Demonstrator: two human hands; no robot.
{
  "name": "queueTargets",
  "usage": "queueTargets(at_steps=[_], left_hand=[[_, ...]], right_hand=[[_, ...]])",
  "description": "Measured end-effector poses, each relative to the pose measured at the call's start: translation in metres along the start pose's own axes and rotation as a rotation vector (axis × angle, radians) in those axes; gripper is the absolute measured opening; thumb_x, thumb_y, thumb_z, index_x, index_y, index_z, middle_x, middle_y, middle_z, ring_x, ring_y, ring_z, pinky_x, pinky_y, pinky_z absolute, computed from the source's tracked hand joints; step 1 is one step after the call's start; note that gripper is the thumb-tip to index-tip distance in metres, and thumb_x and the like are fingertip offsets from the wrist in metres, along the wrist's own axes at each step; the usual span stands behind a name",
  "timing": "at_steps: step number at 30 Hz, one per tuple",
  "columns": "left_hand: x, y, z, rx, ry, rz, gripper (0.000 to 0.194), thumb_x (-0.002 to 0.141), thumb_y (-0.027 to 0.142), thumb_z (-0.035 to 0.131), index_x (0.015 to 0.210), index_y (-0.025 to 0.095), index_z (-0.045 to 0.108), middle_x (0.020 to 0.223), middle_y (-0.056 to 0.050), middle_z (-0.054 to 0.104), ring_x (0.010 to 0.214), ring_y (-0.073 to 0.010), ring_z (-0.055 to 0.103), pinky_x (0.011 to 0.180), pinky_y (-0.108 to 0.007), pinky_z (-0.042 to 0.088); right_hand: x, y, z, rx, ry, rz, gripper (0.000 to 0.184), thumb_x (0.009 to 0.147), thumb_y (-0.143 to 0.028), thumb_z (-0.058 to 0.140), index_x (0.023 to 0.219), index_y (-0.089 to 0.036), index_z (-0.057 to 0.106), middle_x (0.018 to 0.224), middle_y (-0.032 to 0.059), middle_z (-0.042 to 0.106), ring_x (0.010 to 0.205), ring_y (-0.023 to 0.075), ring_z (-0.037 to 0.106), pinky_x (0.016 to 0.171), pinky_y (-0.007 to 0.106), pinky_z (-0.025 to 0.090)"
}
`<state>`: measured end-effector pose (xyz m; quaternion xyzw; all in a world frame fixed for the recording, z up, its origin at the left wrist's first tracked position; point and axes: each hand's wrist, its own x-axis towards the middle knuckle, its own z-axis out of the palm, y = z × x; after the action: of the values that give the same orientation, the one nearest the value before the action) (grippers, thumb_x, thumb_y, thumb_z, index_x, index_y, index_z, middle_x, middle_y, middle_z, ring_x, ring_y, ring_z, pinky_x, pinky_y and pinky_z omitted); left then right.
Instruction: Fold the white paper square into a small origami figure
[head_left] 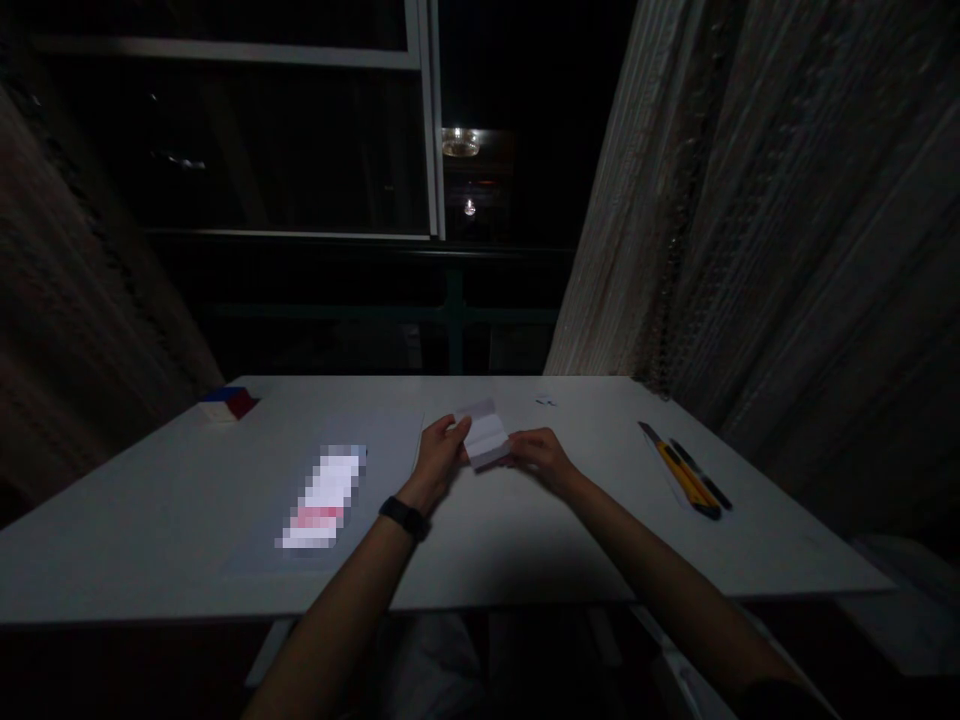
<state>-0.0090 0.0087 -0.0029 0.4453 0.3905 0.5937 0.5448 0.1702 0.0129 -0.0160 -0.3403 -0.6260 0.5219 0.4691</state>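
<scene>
Above the middle of the white table, a small creased piece of white paper (486,432) is held between both hands. My left hand (441,452) grips its left edge, thumb on top and fingers underneath. On the lower right corner, my right hand (541,455) pinches the paper with thumb and fingers. The sheet looks folded, with its upper and lower edges bent up. A dark watch (405,517) is strapped on my left wrist. The fingers behind the paper are partly hidden.
On the table (525,560), a lit, blurred-out screen (322,500) lies on a pale sheet at left. A coloured cube (229,403) sits far left. A yellow box cutter (679,470) lies beside a dark pen (701,475) at right. Tiny scraps (546,401) lie at the back.
</scene>
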Motion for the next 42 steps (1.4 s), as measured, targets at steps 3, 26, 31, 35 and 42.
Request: queueTargets(at_steps=[3,26,31,35,42], left_hand=[[-0.004,0.004,0.003,0.049,-0.028,0.035,0.038,0.057,0.046,0.072,0.065,0.013,0.054,0.059,-0.001,0.058,0.054,-0.0110,0.054,0.047,-0.020,0.041],[-0.002,0.002,-0.001,0.094,0.016,0.022,0.036,0.058,0.043,0.073,0.056,0.012,0.054,0.052,0.000,0.054,0.049,-0.0104,0.052,0.047,-0.022,0.044],[-0.004,-0.002,0.004,0.129,-0.048,-0.008,0.033,0.057,0.038,0.074,0.064,0.009,0.060,0.059,-0.005,0.061,0.052,-0.0125,0.057,0.048,-0.022,0.046],[-0.004,-0.001,0.004,0.087,-0.098,-0.046,0.035,0.057,0.035,0.075,0.074,0.007,0.062,0.066,-0.008,0.065,0.057,-0.0150,0.061,0.053,-0.025,0.050],[-0.005,0.003,-0.002,0.099,-0.224,-0.149,0.038,0.055,0.025,0.079,0.084,0.005,0.063,0.070,-0.011,0.066,0.059,-0.0188,0.064,0.056,-0.030,0.055]], right_hand=[[0.003,0.001,0.001,0.045,0.127,0.072,0.047,0.067,-0.056,0.059,0.048,-0.012,0.062,0.054,0.0060,0.061,0.050,0.0151,0.056,0.053,0.028,0.044],[0.004,-0.008,-0.013,-0.094,0.070,-0.017,0.025,0.058,-0.034,0.070,0.070,-0.014,0.064,0.066,0.0028,0.063,0.062,0.0149,0.056,0.059,0.028,0.041],[0.005,-0.005,-0.008,0.004,0.145,0.112,0.041,0.051,-0.035,0.077,0.082,-0.017,0.057,0.057,-0.0017,0.062,0.051,0.0134,0.056,0.049,0.024,0.039],[0.004,-0.006,-0.008,0.059,0.111,0.197,0.047,0.050,-0.033,0.078,0.089,-0.015,0.059,0.066,0.0028,0.066,0.053,0.0143,0.059,0.050,0.024,0.040],[0.002,-0.010,-0.018,0.066,-0.004,0.211,0.043,0.050,-0.028,0.079,0.087,-0.012,0.063,0.067,0.0042,0.067,0.055,0.0145,0.060,0.054,0.025,0.042]])
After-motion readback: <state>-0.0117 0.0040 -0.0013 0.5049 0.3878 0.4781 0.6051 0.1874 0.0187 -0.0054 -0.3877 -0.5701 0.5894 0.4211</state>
